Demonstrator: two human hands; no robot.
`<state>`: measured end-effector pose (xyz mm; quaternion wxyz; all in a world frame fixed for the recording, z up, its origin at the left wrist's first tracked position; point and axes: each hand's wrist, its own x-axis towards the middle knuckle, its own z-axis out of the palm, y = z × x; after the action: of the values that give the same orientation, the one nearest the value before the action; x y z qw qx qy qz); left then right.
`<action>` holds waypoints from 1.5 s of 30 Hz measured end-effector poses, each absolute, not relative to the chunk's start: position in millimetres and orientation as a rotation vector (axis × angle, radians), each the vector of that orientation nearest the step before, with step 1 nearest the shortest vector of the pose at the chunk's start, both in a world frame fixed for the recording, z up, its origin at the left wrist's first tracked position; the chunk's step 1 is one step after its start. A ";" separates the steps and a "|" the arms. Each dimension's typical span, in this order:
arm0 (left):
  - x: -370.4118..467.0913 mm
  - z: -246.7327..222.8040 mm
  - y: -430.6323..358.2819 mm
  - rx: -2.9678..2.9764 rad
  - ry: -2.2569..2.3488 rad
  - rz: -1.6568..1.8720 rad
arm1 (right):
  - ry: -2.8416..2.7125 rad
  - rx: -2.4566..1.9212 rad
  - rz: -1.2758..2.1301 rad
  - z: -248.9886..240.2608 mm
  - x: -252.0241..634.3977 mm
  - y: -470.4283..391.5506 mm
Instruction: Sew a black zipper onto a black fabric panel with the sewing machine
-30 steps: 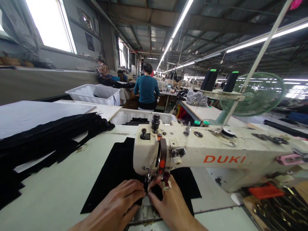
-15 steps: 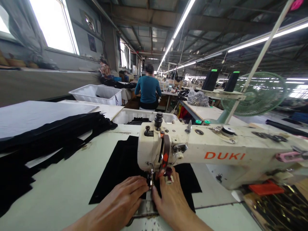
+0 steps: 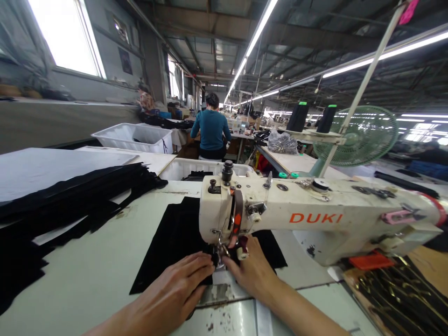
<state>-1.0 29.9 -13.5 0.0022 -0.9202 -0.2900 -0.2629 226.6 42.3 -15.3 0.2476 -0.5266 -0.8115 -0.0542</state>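
Observation:
A black fabric piece (image 3: 168, 242) lies under the head of a white sewing machine (image 3: 273, 214) lettered DUKI. My left hand (image 3: 178, 284) rests on the fabric's near edge, left of the presser foot (image 3: 220, 259), its fingers stretched out flat. To the right of the foot lies my right hand (image 3: 255, 268), thumb pointing at the foot and set apart from the other fingers. Parts of the machine head cover some of its fingertips. More of the black fabric shows beyond the right hand. The needle point is too small to make out.
Black cut pieces (image 3: 80, 200) are heaped on the left. White bins (image 3: 133, 137) stand behind the table. Thread cones (image 3: 297, 116) and a green fan (image 3: 357, 135) are at right, above a box (image 3: 392, 289) of dark, gold-edged items. A person in blue (image 3: 212, 130) sits ahead.
The black fabric right of the foot has shifted away from me, uncovering more metal plate and tabletop. My right wrist has swung outward to the right. My left hand stays nearly in place.

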 end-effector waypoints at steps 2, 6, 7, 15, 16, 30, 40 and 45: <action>-0.3 -10.7 29.4 -2.879 -0.890 -0.815 | -2.244 -1.338 -0.189 -4.8 237.0 28.8; 0.6 -4.4 28.2 -2.849 -0.876 -0.796 | -2.394 -0.970 -0.293 -2.2 238.3 18.5; 0.7 -2.6 27.6 -2.854 -0.878 -0.800 | -2.415 -0.922 -0.284 -5.5 235.5 19.6; 1.7 11.1 27.5 -2.937 -0.837 -0.868 | -2.311 -0.870 -0.192 -32.5 230.7 35.5; 1.8 12.4 28.3 -2.935 -0.836 -0.858 | -2.297 -0.861 -0.181 -32.9 232.6 36.7; 1.3 8.6 37.7 -2.940 -0.902 -0.784 | -2.227 -0.916 -0.241 -33.3 233.4 45.5; 0.6 4.6 41.3 -2.991 -1.003 -0.812 | -2.220 -0.913 -0.205 -33.1 233.8 50.0; -2.5 -7.1 40.6 -3.008 -1.154 -0.873 | -2.183 -0.941 -0.218 -35.0 234.8 49.5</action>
<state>-2.5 40.6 -7.1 -0.0978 -0.8968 -0.3441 -0.2602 234.8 49.5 -35.0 0.3684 -0.3663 -0.8502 -0.0849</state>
